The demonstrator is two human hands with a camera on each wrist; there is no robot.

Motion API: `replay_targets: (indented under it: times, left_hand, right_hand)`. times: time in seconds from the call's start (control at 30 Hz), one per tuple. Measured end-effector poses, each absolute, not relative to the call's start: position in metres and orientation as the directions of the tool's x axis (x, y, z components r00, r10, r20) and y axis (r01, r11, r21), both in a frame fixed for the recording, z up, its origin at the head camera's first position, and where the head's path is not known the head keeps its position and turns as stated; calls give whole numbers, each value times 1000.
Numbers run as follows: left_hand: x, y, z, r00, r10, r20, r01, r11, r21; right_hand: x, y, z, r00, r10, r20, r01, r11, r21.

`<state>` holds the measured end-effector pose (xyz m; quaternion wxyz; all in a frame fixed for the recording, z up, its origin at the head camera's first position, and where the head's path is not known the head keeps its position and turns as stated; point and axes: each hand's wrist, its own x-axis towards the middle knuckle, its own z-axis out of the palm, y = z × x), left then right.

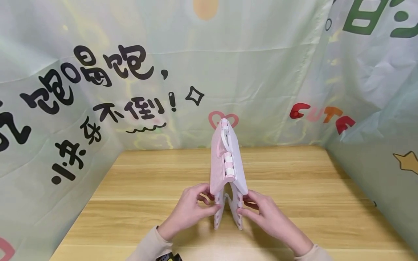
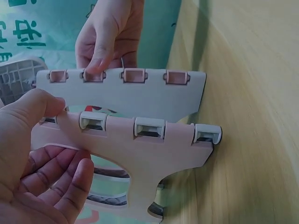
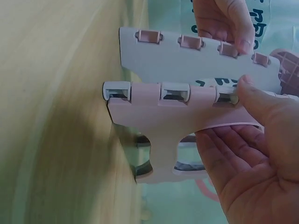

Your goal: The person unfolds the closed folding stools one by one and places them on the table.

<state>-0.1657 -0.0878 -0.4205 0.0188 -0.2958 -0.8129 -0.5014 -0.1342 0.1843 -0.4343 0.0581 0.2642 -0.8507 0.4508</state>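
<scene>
A pink and pale-lilac plastic folding step stool (image 1: 239,163) stands partly folded in the head view, its two top halves steeply peaked. My left hand (image 1: 192,206) pinches the edge of the left leg panel, thumb in front and fingers behind. On the other side, my right hand (image 1: 267,214) grips the right leg panel (image 1: 237,203) the same way. Hinge knuckles line the edges of the near leg panel (image 2: 135,154) in the left wrist view. The two leg panels stand apart with a gap between them. Fingertips behind the panels are partly hidden.
The stool stands on a wood-grain table (image 1: 147,174). A printed fabric curtain (image 1: 261,72) with lettering hangs behind the table and along both sides. A black item (image 1: 168,257) shows at the left sleeve.
</scene>
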Motion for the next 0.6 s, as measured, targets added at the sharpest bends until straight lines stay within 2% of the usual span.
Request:
replay_targets:
  times: [0.6]
  left_hand:
    - [-166,-102,-422,-823,436,364,522,327,788]
  right_hand:
    - [-135,201,-432,-838,-428,340,-527,470,-708]
